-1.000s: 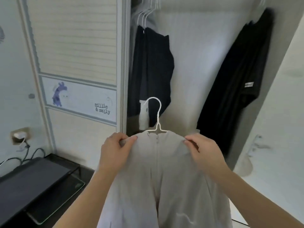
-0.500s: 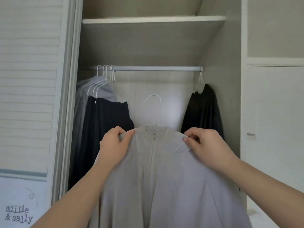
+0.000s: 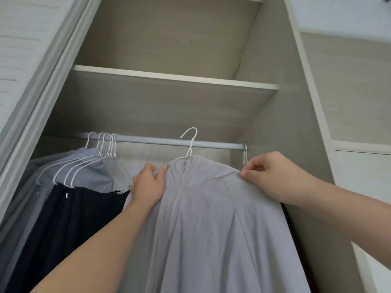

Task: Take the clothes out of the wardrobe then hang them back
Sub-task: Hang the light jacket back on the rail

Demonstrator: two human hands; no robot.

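The pale grey zip-front garment (image 3: 211, 218) hangs on a white wire hanger (image 3: 189, 152), gripped at its 2 shoulders by the left hand (image 3: 148, 187) and right hand (image 3: 270, 176), its hook level with the wardrobe's (image 3: 169, 78) grey rail (image 3: 148, 140). At the rail's left end, 4 or so white hangers (image 3: 101, 144) carry grey-blue tops (image 3: 93, 176) and a dark navy garment (image 3: 69, 218); 1 more hanger (image 3: 245, 153) hooks the far right end.

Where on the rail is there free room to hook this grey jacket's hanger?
The rail is bare between the bunched hangers at its left and the lone hanger at its right end; the left is crowded.
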